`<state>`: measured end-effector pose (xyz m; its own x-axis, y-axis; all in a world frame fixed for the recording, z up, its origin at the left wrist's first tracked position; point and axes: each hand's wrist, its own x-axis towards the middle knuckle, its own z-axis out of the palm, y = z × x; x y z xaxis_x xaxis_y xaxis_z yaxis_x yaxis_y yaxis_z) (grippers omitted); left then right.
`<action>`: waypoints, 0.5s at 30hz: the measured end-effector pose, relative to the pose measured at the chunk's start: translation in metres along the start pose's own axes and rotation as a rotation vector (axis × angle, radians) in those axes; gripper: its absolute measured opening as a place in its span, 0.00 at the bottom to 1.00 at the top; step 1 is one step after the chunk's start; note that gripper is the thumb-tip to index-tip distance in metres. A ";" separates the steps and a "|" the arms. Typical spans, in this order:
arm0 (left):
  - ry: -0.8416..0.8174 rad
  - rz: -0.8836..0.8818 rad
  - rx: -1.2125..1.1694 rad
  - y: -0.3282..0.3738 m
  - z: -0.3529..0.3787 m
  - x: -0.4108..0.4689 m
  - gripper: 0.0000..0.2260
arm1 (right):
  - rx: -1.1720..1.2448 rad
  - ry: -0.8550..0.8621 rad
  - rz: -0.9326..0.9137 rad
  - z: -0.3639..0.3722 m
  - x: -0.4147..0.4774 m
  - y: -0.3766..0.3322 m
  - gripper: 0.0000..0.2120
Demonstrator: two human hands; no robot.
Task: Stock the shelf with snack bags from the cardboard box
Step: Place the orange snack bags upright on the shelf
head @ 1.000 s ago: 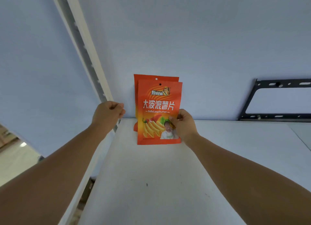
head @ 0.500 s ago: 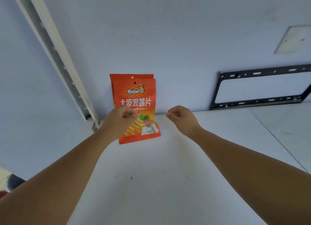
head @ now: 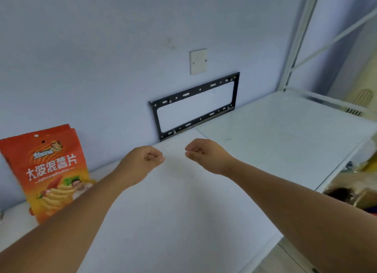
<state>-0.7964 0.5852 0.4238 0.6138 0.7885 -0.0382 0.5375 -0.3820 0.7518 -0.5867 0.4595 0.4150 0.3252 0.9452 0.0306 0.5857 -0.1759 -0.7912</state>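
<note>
- Snack bags (head: 51,170) stood upright on the shelf (head: 183,221), at 9 o'clock from the hands. Their backs leaned on the wall (head: 102,58), likely so the labels faced out and nothing toppled.
- At least two bags, one right behind the other, touching.
- Left hand (head: 142,160): grip curled closed on nothing, above the shelf, apart from the bags.
- Right hand (head: 204,154): at 3 o'clock of the left, near it. Grip also curled and empty.
- Both arms reached out toward 12 o'clock.
- Black bracket (head: 195,107) sat on the wall at 12 o'clock, untouched.
</note>
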 end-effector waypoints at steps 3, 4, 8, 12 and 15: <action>-0.088 0.077 0.018 0.048 0.054 0.016 0.04 | -0.019 0.070 0.056 -0.054 -0.036 0.045 0.10; -0.122 0.099 0.028 0.065 0.075 0.020 0.04 | -0.035 0.093 0.078 -0.073 -0.049 0.061 0.10; -0.245 0.186 0.072 0.139 0.171 0.030 0.07 | -0.092 0.176 0.191 -0.147 -0.109 0.132 0.09; -0.366 0.283 0.095 0.217 0.281 0.030 0.05 | -0.167 0.222 0.305 -0.219 -0.182 0.206 0.11; -0.446 0.391 0.103 0.275 0.357 0.023 0.04 | -0.214 0.247 0.378 -0.266 -0.240 0.248 0.11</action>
<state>-0.4280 0.3262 0.3940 0.9487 0.3103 -0.0606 0.2623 -0.6657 0.6986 -0.3221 0.1156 0.3737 0.6953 0.7153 -0.0703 0.5235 -0.5709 -0.6325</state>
